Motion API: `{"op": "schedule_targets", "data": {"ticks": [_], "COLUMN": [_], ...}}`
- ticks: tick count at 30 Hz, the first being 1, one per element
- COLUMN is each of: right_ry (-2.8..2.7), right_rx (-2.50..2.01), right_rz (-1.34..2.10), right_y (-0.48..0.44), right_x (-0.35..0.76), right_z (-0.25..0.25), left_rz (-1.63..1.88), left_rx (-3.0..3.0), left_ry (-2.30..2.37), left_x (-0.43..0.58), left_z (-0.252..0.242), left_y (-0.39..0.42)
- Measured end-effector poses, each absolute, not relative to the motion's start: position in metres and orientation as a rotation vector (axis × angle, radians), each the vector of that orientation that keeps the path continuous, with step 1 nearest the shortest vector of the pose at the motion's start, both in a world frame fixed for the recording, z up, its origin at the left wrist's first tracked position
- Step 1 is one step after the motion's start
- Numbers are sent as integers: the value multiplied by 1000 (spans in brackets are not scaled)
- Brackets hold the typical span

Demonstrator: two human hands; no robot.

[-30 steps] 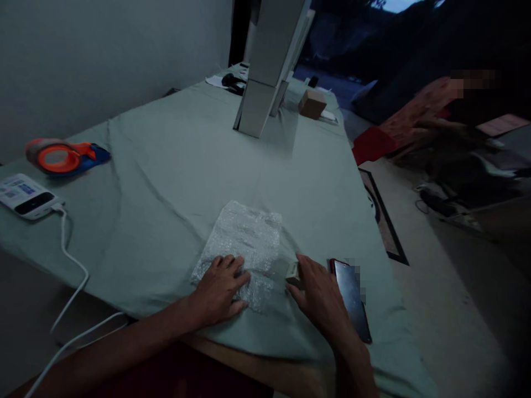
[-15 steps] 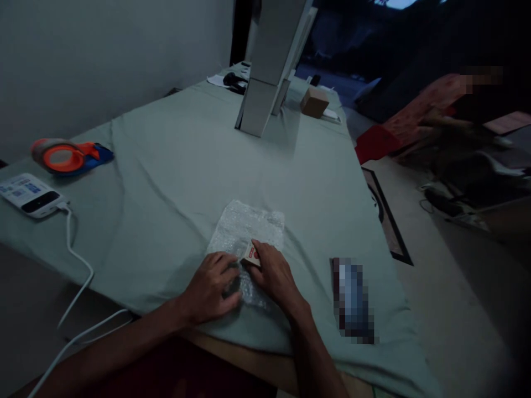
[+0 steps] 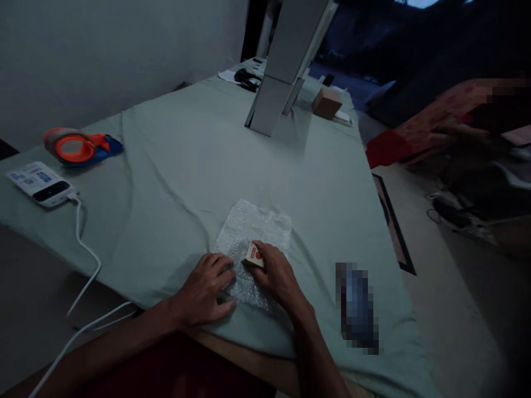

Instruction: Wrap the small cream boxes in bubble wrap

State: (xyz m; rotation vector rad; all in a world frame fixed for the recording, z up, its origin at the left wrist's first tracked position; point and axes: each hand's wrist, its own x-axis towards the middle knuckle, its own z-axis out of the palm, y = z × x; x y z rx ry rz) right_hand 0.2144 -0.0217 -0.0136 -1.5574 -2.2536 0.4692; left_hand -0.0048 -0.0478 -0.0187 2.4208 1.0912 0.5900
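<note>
A sheet of bubble wrap [image 3: 257, 232] lies flat on the pale green cloth covering the table [image 3: 199, 155]. My left hand [image 3: 203, 293] rests on the sheet's near left corner, fingers curled down onto it. My right hand [image 3: 277, 276] holds a small white box with a red mark [image 3: 254, 256] on the near part of the bubble wrap, fingers wrapped round it. The two hands nearly touch.
A blurred phone [image 3: 357, 307] lies right of my hands near the table edge. At far left sit an orange tape dispenser [image 3: 77, 146] and a white power bank [image 3: 39, 184] with a cable. A grey upright stand [image 3: 282, 72] and a cardboard box [image 3: 327, 103] stand at the back.
My right hand picked the small box from beside the phone and carried it left onto the bubble wrap. My left hand stayed on the sheet's near corner.
</note>
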Motion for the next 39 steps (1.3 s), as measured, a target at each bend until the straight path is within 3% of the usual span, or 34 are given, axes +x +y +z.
{"op": "schedule_targets", "data": {"ticks": [9, 16, 24, 32, 39], "right_ry": [-2274, -2258, -1906, -2039, -1878], "right_rx": [-1526, -1539, -1448, -1473, -1447], "right_rz": [470, 475, 933, 624, 747], "right_y": [-20, -19, -29, -33, -17], "right_x": [216, 214, 242, 233, 229], "right_z": [-19, -21, 10, 13, 2], "left_rz": [497, 781, 981, 854, 819], "left_rx": [2550, 2497, 2353, 2282, 2168], "left_ry": [1093, 1065, 1187, 1306, 1195], "left_x": [-8, -3, 21, 30, 27], "left_z": [-17, -17, -3, 0, -9], "left_y": [-49, -45, -22, 1, 7]}}
